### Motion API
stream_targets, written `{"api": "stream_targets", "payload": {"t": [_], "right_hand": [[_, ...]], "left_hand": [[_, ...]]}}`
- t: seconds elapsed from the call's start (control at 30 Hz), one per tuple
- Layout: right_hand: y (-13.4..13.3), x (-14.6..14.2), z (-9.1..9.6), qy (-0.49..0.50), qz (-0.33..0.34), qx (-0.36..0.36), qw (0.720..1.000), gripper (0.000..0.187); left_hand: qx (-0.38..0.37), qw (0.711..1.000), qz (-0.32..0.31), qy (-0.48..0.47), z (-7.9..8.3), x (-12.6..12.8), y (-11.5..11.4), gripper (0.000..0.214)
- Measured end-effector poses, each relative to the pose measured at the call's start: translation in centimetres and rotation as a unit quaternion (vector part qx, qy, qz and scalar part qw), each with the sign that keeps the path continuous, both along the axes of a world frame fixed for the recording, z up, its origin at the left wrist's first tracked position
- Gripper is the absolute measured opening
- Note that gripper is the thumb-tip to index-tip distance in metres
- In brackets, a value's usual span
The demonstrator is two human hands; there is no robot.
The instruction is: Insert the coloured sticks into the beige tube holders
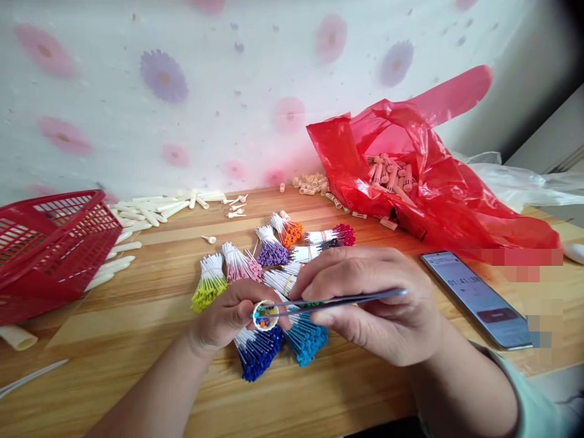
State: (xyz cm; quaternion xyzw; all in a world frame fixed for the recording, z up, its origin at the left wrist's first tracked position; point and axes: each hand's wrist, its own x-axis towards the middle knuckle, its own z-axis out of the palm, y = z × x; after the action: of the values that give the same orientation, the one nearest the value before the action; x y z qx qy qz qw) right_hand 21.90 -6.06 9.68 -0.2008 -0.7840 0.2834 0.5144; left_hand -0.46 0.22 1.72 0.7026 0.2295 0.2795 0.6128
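Observation:
My left hand (225,319) is closed round a small white round cap (265,316) with coloured bits inside it. My right hand (378,304) pinches grey tweezers (337,300) whose tips reach into that cap. Under and behind both hands lie bundles of white sticks with coloured tips: yellow-green (208,283), pink (241,264), purple (270,246), orange (287,229), magenta (331,235), dark blue (258,350) and light blue (305,337).
A red plastic basket (50,249) stands at the left, with white tube pieces (150,213) behind it. At the right, an open red plastic bag (424,176) holds small pinkish cylinders. A phone (477,299) lies at the right on the wooden table (137,322).

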Motion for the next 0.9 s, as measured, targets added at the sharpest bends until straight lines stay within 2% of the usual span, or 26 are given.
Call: {"api": "stream_targets", "payload": {"t": [0.13,0.3,0.47,0.57,0.77,0.9], "right_hand": [[-0.4,0.3,-0.3,0.012,-0.034,0.013,0.999,0.01],[-0.6,0.1,-0.4,-0.01,-0.068,0.023,0.997,0.01],[-0.6,-0.1,-0.4,-0.018,-0.084,0.038,0.996,0.01],[-0.8,-0.2,-0.5,-0.02,-0.094,0.039,0.995,0.01],[-1.2,-0.6,-0.6,-0.043,-0.117,0.056,0.991,0.012],[-1.2,-0.3,-0.5,-0.004,-0.12,0.044,0.992,0.015]], "left_hand": [[-0.014,0.998,-0.058,0.01,0.1,-0.1,0.2,0.072],[-0.015,0.999,-0.046,0.011,0.0,0.0,0.3,0.069],[-0.016,0.998,-0.055,-0.035,0.1,0.3,0.1,0.06],[-0.011,0.998,-0.037,-0.052,0.0,0.4,0.0,0.053],[0.025,0.997,0.046,-0.058,-0.9,0.2,0.3,0.044],[0.024,0.996,0.04,-0.074,-1.0,0.2,0.3,0.042]]}}
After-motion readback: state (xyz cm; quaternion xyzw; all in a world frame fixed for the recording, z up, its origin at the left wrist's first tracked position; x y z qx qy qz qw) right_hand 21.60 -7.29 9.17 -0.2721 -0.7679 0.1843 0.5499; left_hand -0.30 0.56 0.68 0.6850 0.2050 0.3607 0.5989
